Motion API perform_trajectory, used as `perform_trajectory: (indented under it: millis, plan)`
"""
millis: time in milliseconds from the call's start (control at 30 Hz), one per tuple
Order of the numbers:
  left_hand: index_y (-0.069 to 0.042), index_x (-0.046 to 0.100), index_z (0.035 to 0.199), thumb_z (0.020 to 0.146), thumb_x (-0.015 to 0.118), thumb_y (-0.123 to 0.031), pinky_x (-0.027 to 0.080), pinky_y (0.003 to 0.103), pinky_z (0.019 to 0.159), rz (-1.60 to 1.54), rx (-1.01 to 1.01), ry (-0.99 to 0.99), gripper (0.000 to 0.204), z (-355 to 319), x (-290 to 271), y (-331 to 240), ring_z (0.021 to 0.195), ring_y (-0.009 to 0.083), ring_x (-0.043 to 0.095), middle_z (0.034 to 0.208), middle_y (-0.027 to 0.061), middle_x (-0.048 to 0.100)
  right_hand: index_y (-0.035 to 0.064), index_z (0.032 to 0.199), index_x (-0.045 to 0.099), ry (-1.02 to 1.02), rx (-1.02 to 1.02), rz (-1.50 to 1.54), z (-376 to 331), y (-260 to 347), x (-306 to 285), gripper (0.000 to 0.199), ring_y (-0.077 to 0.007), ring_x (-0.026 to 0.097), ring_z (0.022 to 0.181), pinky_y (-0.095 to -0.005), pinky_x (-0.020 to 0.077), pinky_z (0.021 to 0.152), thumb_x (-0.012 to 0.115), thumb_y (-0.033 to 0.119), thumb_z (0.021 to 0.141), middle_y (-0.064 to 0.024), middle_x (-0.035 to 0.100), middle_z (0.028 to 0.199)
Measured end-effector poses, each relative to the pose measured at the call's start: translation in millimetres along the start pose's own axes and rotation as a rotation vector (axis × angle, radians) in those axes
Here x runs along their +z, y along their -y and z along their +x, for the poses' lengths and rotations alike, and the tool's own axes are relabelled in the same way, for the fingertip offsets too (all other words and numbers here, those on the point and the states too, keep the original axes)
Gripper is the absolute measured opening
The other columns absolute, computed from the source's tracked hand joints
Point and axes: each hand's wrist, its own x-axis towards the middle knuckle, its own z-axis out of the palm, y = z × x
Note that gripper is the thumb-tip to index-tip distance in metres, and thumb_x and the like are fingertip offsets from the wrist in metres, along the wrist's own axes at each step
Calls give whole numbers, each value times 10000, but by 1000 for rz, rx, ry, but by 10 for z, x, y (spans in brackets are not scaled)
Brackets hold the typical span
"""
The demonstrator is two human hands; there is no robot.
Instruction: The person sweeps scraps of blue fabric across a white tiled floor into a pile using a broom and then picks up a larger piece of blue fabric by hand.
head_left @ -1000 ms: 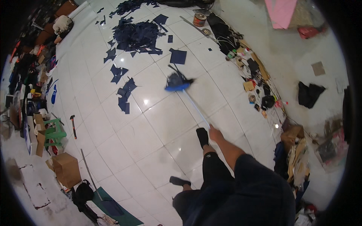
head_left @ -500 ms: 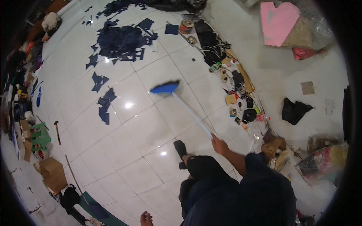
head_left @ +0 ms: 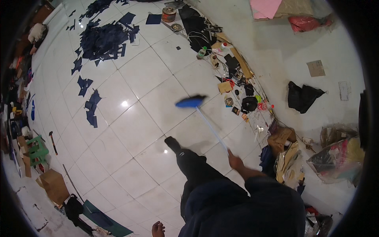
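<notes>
My right hand (head_left: 235,160) is wrapped round the pale blue stick of a broom (head_left: 211,128), near its upper end. The broom's blue head with dark bristles (head_left: 190,102) is out in front over the white tiles; it is blurred, and I cannot tell whether it touches the floor. Low in the picture hangs my left hand (head_left: 158,229), fingers loosely bent and a little apart, with nothing visible in it. Dark blue cloth scraps lie in a pile (head_left: 103,41) at the far left, with smaller scraps (head_left: 92,106) trailing nearer.
Bottles, papers and black scraps (head_left: 241,91) line the right-hand wall. A rusty tin (head_left: 169,14) stands farther off. To the left are a hammer (head_left: 53,143), a green stool (head_left: 37,150) and a brown box (head_left: 53,185). Another person (head_left: 37,34) is at the far left.
The broom head has swept right and slightly nearer, away from the cloth pile. My foot has stepped forward, and the view has shifted. My right hand keeps hold of the broom.
</notes>
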Motion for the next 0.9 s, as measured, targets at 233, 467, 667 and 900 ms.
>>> perform_trajectory:
  millis: [233,467,667,900]
  plan:
    - [-34,500,1142,853,513,-332,444,310,651,-57,38,-193,415,-89,70,119,802,190,564,982,99,574,136,1274,402,-445,-329,-117,2708,2414,-2082,427,-302,608,747,-432,481,645,395,163,848,-152,612,823]
    - [-53,481,1141,850,523,-306,436,301,605,-242,-131,-213,388,-369,867,-382,800,200,559,970,94,560,238,1330,279,-187,-317,-40,2056,1092,-2226,449,-401,576,650,-498,447,593,385,268,894,-238,571,677]
    - [-24,478,1169,865,499,-329,453,318,687,-94,-85,27,432,-395,1984,-1944,850,211,563,1015,113,564,228,1348,251,-28,-246,-151,1545,-486,-2564,473,-389,563,571,-499,438,547,385,264,896,-206,556,610]
    - [-20,505,1144,870,498,-312,446,299,684,-93,113,-96,400,-362,2140,-3210,831,188,561,963,98,574,255,1358,222,33,-213,-75,3473,1226,-3004,508,-389,586,710,-496,449,686,401,258,883,-226,594,788]
